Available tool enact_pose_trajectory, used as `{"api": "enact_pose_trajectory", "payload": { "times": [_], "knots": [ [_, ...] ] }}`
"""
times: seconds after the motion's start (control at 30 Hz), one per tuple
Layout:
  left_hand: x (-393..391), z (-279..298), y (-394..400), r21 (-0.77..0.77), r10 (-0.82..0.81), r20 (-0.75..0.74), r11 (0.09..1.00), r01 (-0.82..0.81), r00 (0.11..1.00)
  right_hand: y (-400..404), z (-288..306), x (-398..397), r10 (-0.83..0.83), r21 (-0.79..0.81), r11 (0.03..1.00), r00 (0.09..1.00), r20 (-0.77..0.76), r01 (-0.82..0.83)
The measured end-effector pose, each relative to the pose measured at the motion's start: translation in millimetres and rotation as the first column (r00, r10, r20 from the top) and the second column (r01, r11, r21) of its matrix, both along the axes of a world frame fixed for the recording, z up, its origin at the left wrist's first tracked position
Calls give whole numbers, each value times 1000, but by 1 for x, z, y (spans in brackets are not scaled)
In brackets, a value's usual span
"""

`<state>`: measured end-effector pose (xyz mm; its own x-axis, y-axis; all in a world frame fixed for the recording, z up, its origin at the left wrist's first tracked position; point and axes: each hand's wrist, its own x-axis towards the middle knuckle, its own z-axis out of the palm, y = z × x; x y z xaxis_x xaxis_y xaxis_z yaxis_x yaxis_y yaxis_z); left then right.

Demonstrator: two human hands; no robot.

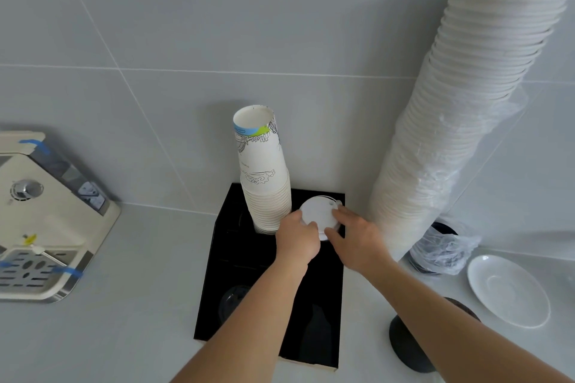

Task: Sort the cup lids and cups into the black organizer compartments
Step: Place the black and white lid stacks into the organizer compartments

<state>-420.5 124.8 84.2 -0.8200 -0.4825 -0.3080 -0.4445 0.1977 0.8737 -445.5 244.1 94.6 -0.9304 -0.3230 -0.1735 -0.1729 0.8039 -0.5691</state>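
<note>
White cup lids (320, 214), a stack at the black organizer's (217, 298) back-right compartment beside the printed paper cups (266, 183), pinched from both sides by left hand (297, 239) and right hand (354, 241), fingers closed on rim, presumably to seat them squarely.

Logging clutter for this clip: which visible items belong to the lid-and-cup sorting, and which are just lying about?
Job items: black organizer; printed cup stack; white lids, held by left hand and right hand; dark lids.

Bystanders: tall white bowl stack; saucer; coffee machine.
</note>
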Motion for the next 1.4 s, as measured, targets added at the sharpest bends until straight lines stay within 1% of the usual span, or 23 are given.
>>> {"api": "enact_pose_trajectory", "payload": {
  "times": [0.07, 0.17, 0.27, 0.33, 0.47, 0.53, 0.6, 0.67, 0.77, 0.83, 0.93, 0.97, 1.03, 1.13, 1.27, 1.4],
  "knots": [
    [1, 1, -1, -40, -32, -5, 999, 32, 999, 0, -2, 1, 29, 41, 999, 999, -21, -28],
    [2, 6, -3, -29, -40, 5, 999, 41, 999, -1, -1, 1, 66, 84, 995, 997, -29, -63],
    [3, 15, -3, 38, -28, 30, 999, 27, 999, -1, 2, -1, 99, 115, 989, 995, -20, -96],
    [5, 22, -2, 109, -27, 47, 994, 22, 999, 0, 6, -1, 106, 103, 989, 994, 4, -106],
    [10, 33, -4, 236, 22, 62, 971, -36, 998, 4, 16, 5, 43, -21, 999, 997, 62, -42],
    [17, 37, -6, 305, 61, 57, 949, -76, 997, 8, 21, 11, -29, -122, 992, 993, 118, 43],
    [30, 43, -8, 347, 56, 61, 935, -74, 997, 15, 28, 17, -83, -232, 965, 982, 172, 123],
    [45, 51, -10, 423, 31, 58, 905, -53, 998, 21, 36, 25, -114, -370, 909, 968, 225, 193],
    [72, 65, -11, 513, 16, 0, 858, -14, 1000, 36, 53, 42, -117, -557, 777, 937, 330, 293],
    [89, 72, -12, 571, 25, -58, 821, 12, 998, 47, 59, 51, -107, -622, 708, 921, 375, 336],
    [112, 82, -13, 652, 64, -114, 758, 26, 991, 62, 69, 68, -76, -717, 557, 885, 459, 420],
    [122, 86, -11, 672, 73, -129, 740, 33, 989, 68, 74, 78, -69, -732, 515, 873, 483, 446],
    [134, 90, -13, 714, 111, -153, 699, 32, 982, 76, 81, 87, -48, -751, 470, 862, 504, 465],
    [159, 95, -6, 744, 108, -172, 665, 58, 979, 97, 82, 111, -48, -776, 390, 853, 520, 495],
    [186, 90, 6, 749, 74, -173, 658, 82, 982, 127, 81, 141, -103, -782, 279, 828, 552, 557],
    [203, 81, 20, 745, 41, -139, 663, 77, 989, 157, 77, 163, -157, -767, 206, 794, 587, 607]
  ]
}}
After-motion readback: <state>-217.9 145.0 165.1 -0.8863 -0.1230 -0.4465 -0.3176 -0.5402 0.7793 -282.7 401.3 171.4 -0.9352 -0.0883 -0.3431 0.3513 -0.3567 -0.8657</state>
